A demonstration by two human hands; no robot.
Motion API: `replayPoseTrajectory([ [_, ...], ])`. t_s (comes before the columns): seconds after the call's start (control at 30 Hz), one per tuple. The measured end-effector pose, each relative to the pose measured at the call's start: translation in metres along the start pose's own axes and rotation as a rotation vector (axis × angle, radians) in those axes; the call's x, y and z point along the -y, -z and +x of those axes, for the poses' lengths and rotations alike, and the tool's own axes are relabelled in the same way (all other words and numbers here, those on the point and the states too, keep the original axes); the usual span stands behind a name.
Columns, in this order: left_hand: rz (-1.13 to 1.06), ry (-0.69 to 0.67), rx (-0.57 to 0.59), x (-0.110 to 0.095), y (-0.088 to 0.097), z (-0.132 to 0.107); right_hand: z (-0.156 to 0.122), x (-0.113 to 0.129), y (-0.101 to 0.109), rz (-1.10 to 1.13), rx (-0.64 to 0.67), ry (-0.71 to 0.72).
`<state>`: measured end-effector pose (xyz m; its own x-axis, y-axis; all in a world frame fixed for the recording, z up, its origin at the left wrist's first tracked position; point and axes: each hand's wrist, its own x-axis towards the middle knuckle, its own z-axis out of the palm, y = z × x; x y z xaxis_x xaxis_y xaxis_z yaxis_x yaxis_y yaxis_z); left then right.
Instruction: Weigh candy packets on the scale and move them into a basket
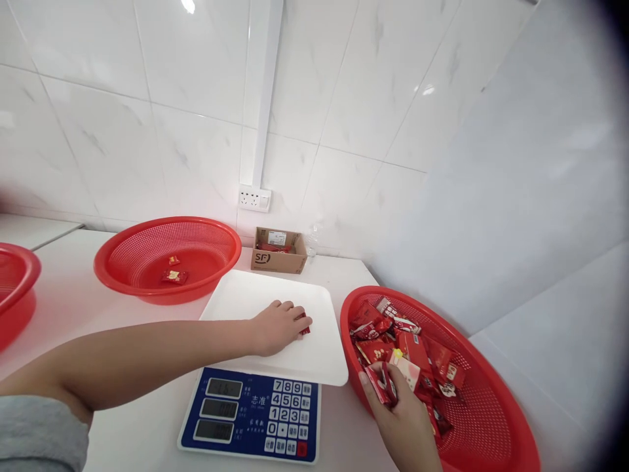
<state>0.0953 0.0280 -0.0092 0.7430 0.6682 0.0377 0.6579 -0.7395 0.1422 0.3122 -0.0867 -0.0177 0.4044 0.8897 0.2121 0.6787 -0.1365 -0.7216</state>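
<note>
So here's where you're at, as far as I can judge: pretty early. Only one small red packet [305,325] shows on your scale's white tray [322,368], while a whole heap of wrapped packets [415,347] sits in the red basket [498,377] on your right. The round basket [111,265] over on the left has just a couple of little packs [175,276] in the bottom, so most of what I can see is in that right-hand heap.

Your left hand [279,328] is over the tray with its fingers curled around that small packet; most of it is hidden, and I can't tell if it's resting on the surface. Your right hand [403,416] is at the near edge of the right basket, pinching some red wrappers [378,385] between thumb and fingers. Looks like two, but they overlap so don't quote me.

Looks-wise, the heap is mostly shiny, crinkly red with white print, all jumbled at odd angles, plus one pale pinkish one with a yellow spot. The scale's keypad [289,416] is uncovered; the display digits are too faint to read.
</note>
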Motion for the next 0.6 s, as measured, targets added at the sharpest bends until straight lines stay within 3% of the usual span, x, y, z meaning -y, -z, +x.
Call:
replayPoseTrajectory([
  [0.17, 0.001, -0.028, -0.029, -0.001, -0.004, -0.002, 0.001, -0.002, 0.0, -0.012, 0.033, -0.014],
  [0.3, -0.028, 0.012, -0.061, 0.009, 0.003, -0.011, 0.001, -0.005, 0.001, -0.026, 0.045, -0.024],
  [0.43, -0.04, 0.188, -0.195, 0.031, 0.028, -0.028, 0.001, -0.005, 0.002, -0.032, 0.056, -0.013],
  [0.6, -0.002, 0.505, -0.398, 0.078, 0.068, -0.063, 0.001, -0.003, 0.002, -0.034, 0.047, -0.005],
])
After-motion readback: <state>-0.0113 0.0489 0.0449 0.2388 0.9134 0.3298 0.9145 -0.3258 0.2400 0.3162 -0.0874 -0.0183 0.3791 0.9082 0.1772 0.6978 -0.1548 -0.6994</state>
